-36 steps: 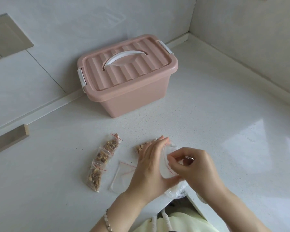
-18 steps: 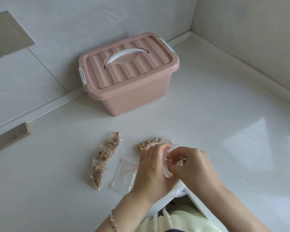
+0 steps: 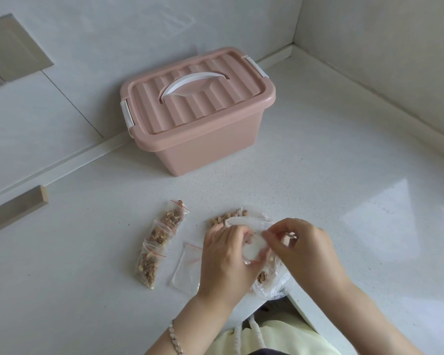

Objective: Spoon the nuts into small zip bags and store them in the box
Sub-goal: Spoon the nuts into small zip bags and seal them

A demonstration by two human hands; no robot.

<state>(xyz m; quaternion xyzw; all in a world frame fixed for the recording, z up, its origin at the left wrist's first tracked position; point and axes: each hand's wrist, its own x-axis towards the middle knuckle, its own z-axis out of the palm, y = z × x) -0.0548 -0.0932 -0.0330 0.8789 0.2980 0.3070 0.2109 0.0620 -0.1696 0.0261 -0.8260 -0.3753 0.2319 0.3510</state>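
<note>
My left hand (image 3: 224,254) and my right hand (image 3: 304,248) meet near the counter's front edge. Both pinch a small clear zip bag (image 3: 253,248) between their fingertips. Under and behind them lies a larger clear plastic bag of nuts (image 3: 272,283), with a heap of nuts (image 3: 228,217) showing beyond my left fingers. Three filled small zip bags (image 3: 159,242) with red seal lines lie in a row to the left. The pink storage box (image 3: 198,147) stands further back, with its ribbed lid (image 3: 195,98) shut and its white handle lying flat.
Empty zip bags (image 3: 186,269) lie flat on the counter just left of my left wrist. The white counter (image 3: 344,175) meets tiled walls at the back and right. A wooden strip (image 3: 16,208) sits at the far left. The counter's front edge (image 3: 300,311) runs under my right forearm.
My left fingers, straight a second ago, have curled onto the small zip bag. Both hands have drawn closer together over it. The box and filled bags have not moved.
</note>
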